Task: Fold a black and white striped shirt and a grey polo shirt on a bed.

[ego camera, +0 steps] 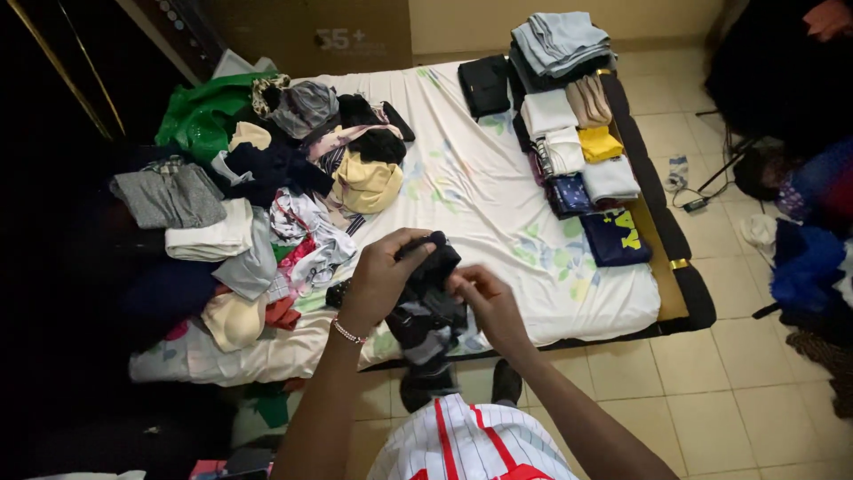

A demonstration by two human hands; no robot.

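Both hands hold a dark, grey-striped garment in front of me, over the near edge of a mattress with a pale floral sheet. My left hand, with a beaded bracelet at the wrist, grips the top of the garment. Just to its right, my right hand pinches the same cloth. The rest of the garment hangs down between my arms.
A heap of loose clothes covers the mattress's left side. Folded clothes sit in rows along its right edge, with a black bag near the far end. More clothes and cables lie on the tiled floor at right.
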